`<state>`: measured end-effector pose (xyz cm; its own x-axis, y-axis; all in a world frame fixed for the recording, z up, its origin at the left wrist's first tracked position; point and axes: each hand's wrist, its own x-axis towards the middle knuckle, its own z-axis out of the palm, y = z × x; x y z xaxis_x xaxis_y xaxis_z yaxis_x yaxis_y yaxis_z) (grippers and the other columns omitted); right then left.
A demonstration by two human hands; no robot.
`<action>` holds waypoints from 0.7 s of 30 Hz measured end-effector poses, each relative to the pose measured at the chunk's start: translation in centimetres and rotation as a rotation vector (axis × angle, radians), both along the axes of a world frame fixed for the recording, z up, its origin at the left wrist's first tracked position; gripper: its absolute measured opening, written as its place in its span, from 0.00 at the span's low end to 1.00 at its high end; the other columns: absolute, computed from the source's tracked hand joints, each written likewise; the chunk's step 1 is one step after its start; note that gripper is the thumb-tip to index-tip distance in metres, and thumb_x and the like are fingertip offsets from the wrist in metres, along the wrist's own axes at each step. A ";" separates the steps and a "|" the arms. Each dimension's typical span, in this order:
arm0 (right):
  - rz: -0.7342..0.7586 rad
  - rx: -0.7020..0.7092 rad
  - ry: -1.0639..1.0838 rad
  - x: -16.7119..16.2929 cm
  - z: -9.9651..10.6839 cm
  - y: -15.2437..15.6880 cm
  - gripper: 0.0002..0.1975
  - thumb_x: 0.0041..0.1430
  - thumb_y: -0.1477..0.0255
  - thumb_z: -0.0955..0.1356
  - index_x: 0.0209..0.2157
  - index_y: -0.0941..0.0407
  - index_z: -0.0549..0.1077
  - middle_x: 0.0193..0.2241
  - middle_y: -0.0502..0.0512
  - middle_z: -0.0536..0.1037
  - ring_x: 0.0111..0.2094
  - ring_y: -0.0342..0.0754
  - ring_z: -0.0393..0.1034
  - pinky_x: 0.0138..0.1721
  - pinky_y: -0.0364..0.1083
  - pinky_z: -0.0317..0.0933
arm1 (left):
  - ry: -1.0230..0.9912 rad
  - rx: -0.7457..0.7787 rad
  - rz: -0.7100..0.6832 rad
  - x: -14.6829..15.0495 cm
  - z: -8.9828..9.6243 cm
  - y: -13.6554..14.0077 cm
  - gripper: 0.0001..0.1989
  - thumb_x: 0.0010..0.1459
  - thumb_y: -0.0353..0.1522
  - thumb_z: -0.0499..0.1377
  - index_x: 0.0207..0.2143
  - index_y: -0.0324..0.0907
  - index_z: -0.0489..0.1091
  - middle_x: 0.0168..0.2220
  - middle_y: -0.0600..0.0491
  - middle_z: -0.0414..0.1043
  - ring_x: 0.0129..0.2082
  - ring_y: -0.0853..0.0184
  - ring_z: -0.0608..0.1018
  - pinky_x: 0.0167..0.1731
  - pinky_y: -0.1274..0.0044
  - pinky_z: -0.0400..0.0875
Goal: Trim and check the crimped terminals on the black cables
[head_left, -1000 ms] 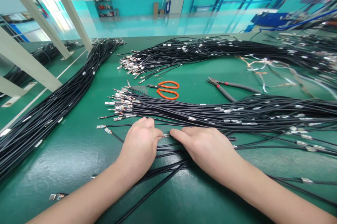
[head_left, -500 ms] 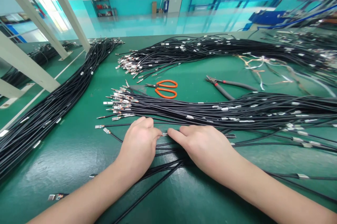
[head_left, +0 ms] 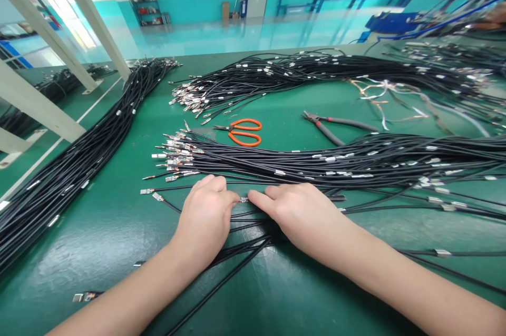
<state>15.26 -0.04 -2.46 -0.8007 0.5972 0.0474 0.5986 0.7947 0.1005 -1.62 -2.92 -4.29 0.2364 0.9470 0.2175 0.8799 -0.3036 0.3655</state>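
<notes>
Silvery connector (head_left: 244, 199) shows between both hands (head_left: 207, 207) (head_left: 302, 209) — its ends are hidden.

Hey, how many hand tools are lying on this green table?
2: orange-handled scissors and, to their right, gray-handled pliers, both just beyond the near cable bundle. Others may be hidden under cables.

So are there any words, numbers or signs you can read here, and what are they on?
None can be read.
White tags on black cables: too small to tell.
Orange-handled scissors, grey-handled pliers: no readable lettering.
Metal connector between left hand and right hand: too small to tell.
</notes>
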 end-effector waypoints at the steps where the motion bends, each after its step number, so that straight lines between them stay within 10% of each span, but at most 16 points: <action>1: 0.001 -0.001 0.001 0.0 0.0 0.0 0.10 0.48 0.82 0.62 0.32 0.56 0.67 0.18 0.48 0.68 0.18 0.43 0.62 0.20 0.43 0.38 | 0.000 -0.001 0.001 0.0 0.0 0.0 0.12 0.54 0.23 0.52 0.27 0.40 0.75 0.21 0.53 0.61 0.27 0.67 0.64 0.27 0.75 0.59; 21: -0.003 0.002 -0.063 -0.2 0.6 -0.3 0.11 0.48 0.83 0.62 0.33 0.57 0.68 0.19 0.49 0.69 0.19 0.44 0.65 0.19 0.43 0.41 | 0.003 0.011 -0.007 0.0 -0.1 -0.1 0.12 0.54 0.24 0.52 0.25 0.41 0.74 0.21 0.54 0.59 0.26 0.67 0.63 0.27 0.76 0.59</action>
<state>15.08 -0.36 -1.86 -0.8004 0.5995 -0.0016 0.5934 0.7927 0.1399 -1.63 -3.06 -4.44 0.2439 0.9427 0.2275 0.8787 -0.3141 0.3595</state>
